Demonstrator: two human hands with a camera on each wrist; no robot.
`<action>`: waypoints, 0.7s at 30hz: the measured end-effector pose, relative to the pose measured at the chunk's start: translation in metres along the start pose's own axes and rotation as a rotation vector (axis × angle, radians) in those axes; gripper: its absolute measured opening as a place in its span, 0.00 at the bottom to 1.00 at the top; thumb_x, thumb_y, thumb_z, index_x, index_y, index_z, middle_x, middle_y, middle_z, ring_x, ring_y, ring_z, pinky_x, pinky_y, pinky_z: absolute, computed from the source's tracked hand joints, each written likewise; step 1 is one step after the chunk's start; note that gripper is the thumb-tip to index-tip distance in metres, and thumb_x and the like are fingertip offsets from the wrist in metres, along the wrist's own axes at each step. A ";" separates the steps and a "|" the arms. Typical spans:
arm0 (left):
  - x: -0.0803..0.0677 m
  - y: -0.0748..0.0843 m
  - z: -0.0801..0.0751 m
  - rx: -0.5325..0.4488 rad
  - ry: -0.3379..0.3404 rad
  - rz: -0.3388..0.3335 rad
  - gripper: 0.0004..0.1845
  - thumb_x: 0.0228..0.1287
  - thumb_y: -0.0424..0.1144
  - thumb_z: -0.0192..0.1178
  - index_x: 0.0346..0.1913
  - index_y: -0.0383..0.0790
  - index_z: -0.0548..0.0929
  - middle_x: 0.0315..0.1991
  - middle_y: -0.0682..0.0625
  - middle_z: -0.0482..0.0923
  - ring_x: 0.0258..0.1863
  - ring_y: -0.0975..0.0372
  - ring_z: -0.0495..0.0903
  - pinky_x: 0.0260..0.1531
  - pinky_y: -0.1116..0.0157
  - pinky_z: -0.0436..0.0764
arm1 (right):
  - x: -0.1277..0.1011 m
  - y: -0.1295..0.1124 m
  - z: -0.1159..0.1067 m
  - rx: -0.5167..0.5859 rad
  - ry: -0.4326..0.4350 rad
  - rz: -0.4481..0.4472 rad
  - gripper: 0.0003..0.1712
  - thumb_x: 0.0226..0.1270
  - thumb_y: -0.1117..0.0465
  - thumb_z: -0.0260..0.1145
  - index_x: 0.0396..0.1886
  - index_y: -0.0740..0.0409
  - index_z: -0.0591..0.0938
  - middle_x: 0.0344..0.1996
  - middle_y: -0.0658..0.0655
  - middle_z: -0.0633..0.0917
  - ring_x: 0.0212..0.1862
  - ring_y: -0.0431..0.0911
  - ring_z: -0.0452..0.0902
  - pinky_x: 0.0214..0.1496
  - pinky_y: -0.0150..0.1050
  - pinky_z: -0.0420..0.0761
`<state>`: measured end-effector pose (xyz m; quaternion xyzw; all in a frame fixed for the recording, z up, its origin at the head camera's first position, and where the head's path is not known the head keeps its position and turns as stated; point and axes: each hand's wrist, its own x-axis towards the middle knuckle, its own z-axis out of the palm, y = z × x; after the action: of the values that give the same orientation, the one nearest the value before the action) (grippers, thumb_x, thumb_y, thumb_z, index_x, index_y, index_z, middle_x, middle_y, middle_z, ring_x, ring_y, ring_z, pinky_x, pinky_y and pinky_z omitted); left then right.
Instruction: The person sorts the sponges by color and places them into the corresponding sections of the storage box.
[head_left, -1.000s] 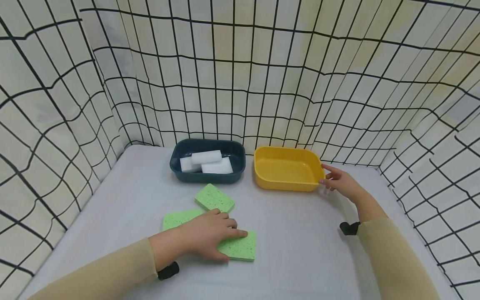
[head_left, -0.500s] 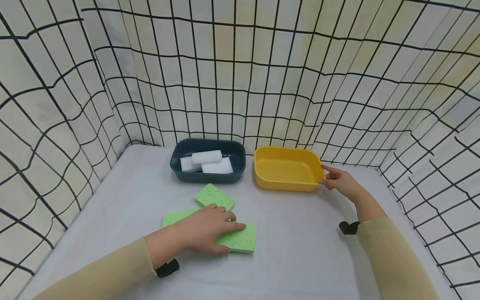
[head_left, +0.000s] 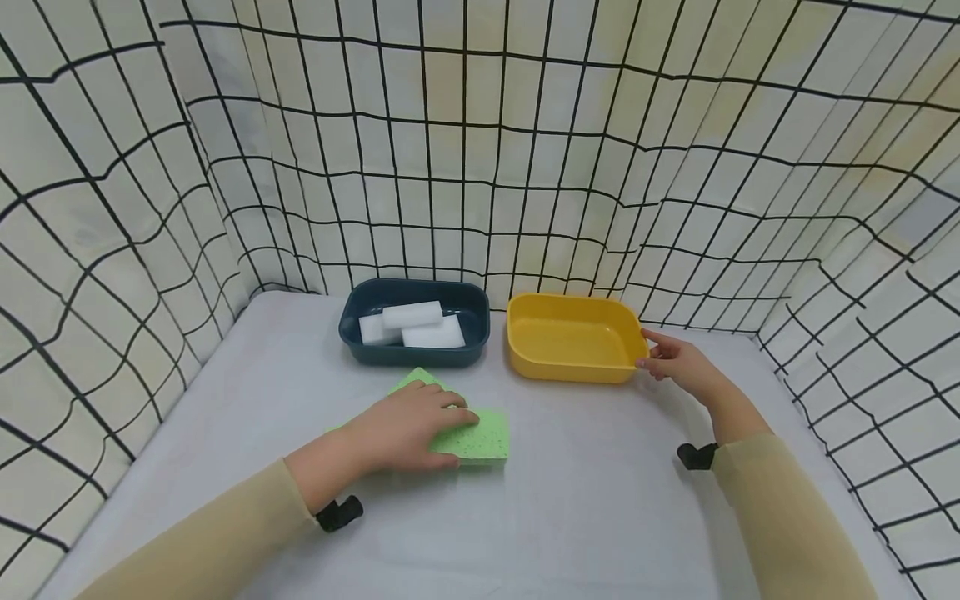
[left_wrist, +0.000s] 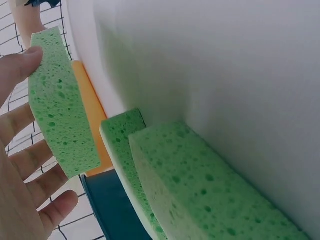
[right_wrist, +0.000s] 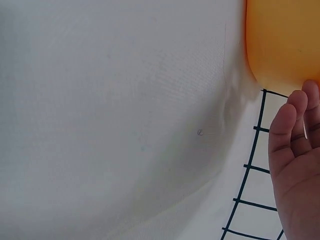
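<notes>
My left hand [head_left: 405, 429] pinches a green sponge [head_left: 474, 440] off the bench [head_left: 585, 517] mid-width, thumb under it for carrying. Farther back, my right hand [head_left: 675, 362], fingers relaxed, steadies the yellow tub's [head_left: 572, 337] right end near the far edge.

Porous green sponge [head_left: 474, 441]; smooth, slightly glossy yellow plastic tub [head_left: 570, 342].
</notes>
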<state>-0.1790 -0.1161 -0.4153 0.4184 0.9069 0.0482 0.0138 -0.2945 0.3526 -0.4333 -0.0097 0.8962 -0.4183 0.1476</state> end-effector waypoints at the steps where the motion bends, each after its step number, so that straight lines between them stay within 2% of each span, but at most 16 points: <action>1: 0.001 -0.001 0.000 -0.004 0.001 -0.002 0.31 0.59 0.62 0.65 0.64 0.56 0.78 0.60 0.55 0.77 0.60 0.57 0.73 0.60 0.54 0.70 | 0.000 0.000 0.000 0.001 0.000 -0.003 0.51 0.63 0.41 0.70 0.80 0.48 0.57 0.47 0.61 0.74 0.44 0.54 0.74 0.58 0.47 0.72; 5: 0.008 0.000 0.007 -0.021 -0.029 0.008 0.31 0.60 0.63 0.65 0.64 0.56 0.78 0.61 0.55 0.76 0.60 0.57 0.73 0.61 0.53 0.70 | 0.001 0.001 -0.001 -0.003 -0.001 -0.006 0.51 0.64 0.42 0.70 0.80 0.48 0.56 0.47 0.61 0.74 0.44 0.54 0.74 0.58 0.47 0.72; 10: 0.019 0.008 0.016 -0.029 -0.068 0.026 0.29 0.62 0.63 0.63 0.63 0.55 0.78 0.61 0.54 0.76 0.60 0.56 0.73 0.62 0.54 0.70 | 0.001 0.002 -0.001 -0.006 0.002 -0.003 0.51 0.63 0.41 0.70 0.80 0.47 0.56 0.47 0.61 0.74 0.44 0.54 0.74 0.57 0.46 0.72; 21: 0.031 0.018 0.011 -0.016 -0.078 0.036 0.28 0.64 0.63 0.61 0.63 0.55 0.78 0.61 0.55 0.76 0.60 0.58 0.73 0.62 0.56 0.70 | -0.001 -0.001 0.001 -0.002 0.012 0.004 0.48 0.65 0.44 0.69 0.79 0.48 0.57 0.48 0.61 0.74 0.44 0.54 0.74 0.58 0.48 0.72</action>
<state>-0.1851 -0.0804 -0.4237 0.4359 0.8976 0.0394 0.0520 -0.2933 0.3519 -0.4329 -0.0058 0.8974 -0.4174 0.1432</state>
